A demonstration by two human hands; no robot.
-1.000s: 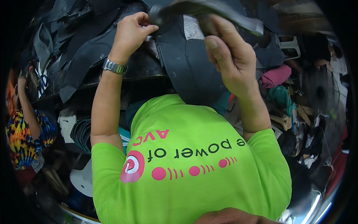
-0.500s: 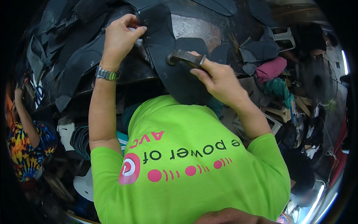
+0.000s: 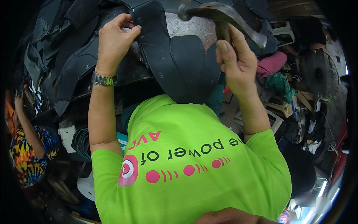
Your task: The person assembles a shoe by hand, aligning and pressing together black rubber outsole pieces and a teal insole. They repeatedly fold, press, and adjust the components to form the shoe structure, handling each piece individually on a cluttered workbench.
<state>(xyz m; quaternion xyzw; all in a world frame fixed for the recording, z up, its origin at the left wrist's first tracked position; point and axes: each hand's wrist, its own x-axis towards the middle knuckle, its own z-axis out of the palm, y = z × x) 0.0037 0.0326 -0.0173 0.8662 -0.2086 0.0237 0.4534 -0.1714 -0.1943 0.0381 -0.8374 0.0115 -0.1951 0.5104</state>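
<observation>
A large black leather-like piece of several joined panels lies over the bench edge and hangs down toward my shirt. At its left edge my left hand is closed, thumb and forefinger pinching the edge of the black material. My right hand grips a hammer by its short handle. The hammer's curved metal head is raised above the right part of the piece, apart from it. Part of its handle is hidden inside my fist.
More black cut pieces are piled at the left of the dark bench. A worn grey patch shows behind the piece. At right are a pink bundle, green cloth and a fan. A person in tie-dye is at far left.
The hammer has risen from the black piece's surface, moving up and to the right with my right hand. My left hand keeps its pinch, shifted slightly left.
</observation>
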